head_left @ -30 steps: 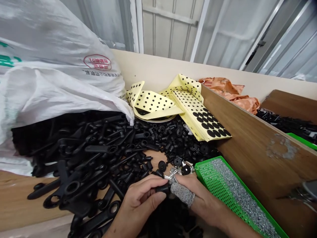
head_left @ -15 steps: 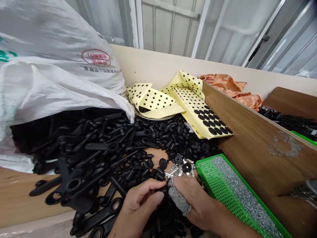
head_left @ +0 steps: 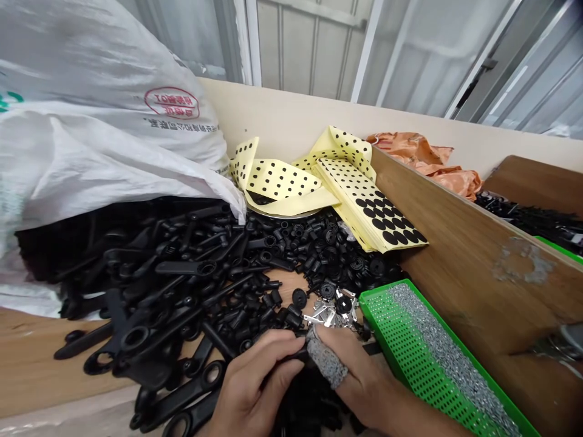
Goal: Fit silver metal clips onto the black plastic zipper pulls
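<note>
The left hand [head_left: 252, 385] is closed, fingers curled around a small black plastic part [head_left: 298, 353] that's mostly hidden between the two hands. The right hand [head_left: 359, 379] is half-curled right up against it, with a grey knit finger guard [head_left: 324, 358] on one digit, probably there to protect against the metal bits. You can't really tell from this angle if the right hand is gripping the part too. Both hands work at the near edge of the desk [head_left: 291, 285], on top of a heap of black plastic parts [head_left: 159, 315] spilling out of a white woven sack [head_left: 104, 139] at the left. Just past the fingers sit a few small metal clips [head_left: 323, 315] and a black knob [head_left: 299, 297], seemingly kept close for quick reach. A green perforated tray [head_left: 372, 297] full of tiny metal pieces [head_left: 437, 346] sits by the right hand, angled against a wooden divider [head_left: 469, 261], likely for easy pickup. Sheets of black round stickers [head_left: 368, 206] lie at the far edge, beside an orange bag [head_left: 423, 158].
</note>
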